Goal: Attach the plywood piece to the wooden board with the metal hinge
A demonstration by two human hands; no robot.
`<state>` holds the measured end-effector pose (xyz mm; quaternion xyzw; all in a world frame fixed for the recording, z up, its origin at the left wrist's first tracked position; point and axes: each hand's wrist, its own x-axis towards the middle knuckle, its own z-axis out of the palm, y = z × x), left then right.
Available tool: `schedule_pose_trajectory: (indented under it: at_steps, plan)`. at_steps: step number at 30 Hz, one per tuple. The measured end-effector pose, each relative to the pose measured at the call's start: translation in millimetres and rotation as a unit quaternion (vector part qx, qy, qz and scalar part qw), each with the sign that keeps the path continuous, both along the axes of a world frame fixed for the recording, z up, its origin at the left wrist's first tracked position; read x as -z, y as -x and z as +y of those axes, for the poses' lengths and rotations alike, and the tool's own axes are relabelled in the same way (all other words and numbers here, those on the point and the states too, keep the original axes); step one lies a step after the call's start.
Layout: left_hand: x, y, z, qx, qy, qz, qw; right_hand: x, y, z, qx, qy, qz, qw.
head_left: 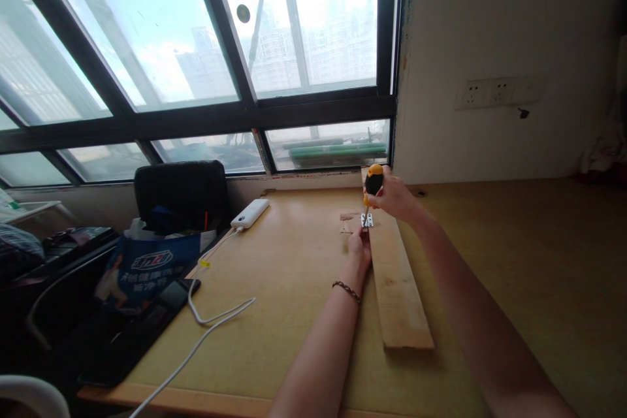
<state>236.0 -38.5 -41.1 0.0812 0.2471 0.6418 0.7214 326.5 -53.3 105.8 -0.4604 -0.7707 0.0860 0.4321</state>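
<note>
A screwdriver (375,181) with a yellow and black handle is gripped in my right hand (393,196). Its shaft points down, with the tip at a small metal hinge (367,219). The hinge lies at the left edge of a long wooden board (399,294), which runs from near the window toward me. My left hand (360,248), a braided bracelet on its wrist, is closed at the hinge just below the screwdriver's tip; its fingertips are partly hidden. Left of the hinge is a small brownish piece (347,223) that I cannot make out clearly.
A white power bank (250,213) with a white cable (200,317) lies on the wooden table (284,287). Beyond the table's left edge are a black chair (181,192) and a blue bag (147,271). The window and the wall with sockets (499,91) stand behind.
</note>
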Motion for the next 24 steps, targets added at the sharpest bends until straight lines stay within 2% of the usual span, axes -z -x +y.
schedule_pose_trajectory:
  at_steps: [9, 12, 18, 21, 24]
  plan:
    - [-1.8, 1, -4, -0.005, -0.011, 0.05, 0.999, 1, -1, 4, 0.015, 0.043, 0.022, 0.999]
    - [-2.0, 1, -4, 0.0, -0.012, 0.054, 0.998, 1, -2, 4, 0.026, 0.027, 0.029, 0.999]
    - [-1.7, 1, -3, -0.003, -0.028, 0.062, 0.998, 4, 4, 4, 0.136, -0.055, 0.019, 0.989]
    - [-0.7, 2, -2, -0.007, -0.035, 0.064, 0.997, 7, 10, 5, 0.18, -0.056, 0.052, 0.981]
    - [1.7, 2, -1, -0.011, -0.033, 0.064, 0.997, 8, 12, 5, 0.175, -0.034, 0.093, 0.98]
